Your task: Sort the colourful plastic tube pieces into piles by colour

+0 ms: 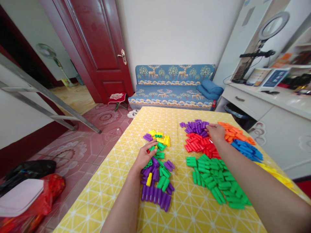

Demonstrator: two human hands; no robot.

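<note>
My left hand (145, 155) rests with fingers apart on a mixed pile of purple pieces (155, 194), green pieces (164, 178) and yellow pieces (166, 140). On the right, my right hand (216, 131) reaches the right edge of a purple pile (197, 127), thumb and fingertips close together; anything between them is too small to tell. Nearer lie a red pile (199, 144) and a large green pile (218, 178). An orange pile (235, 133), a blue pile (246, 150) and a yellow pile (277, 174) lie farther right, the last partly behind my right forearm.
A yellow patterned cloth covers the table (116, 191). Behind it stands a blue sofa (170, 94), with a red stool (117, 98) to its left. A white cabinet (257, 110) flanks the right side; bags (52, 189) and a metal ladder (51, 100) are left.
</note>
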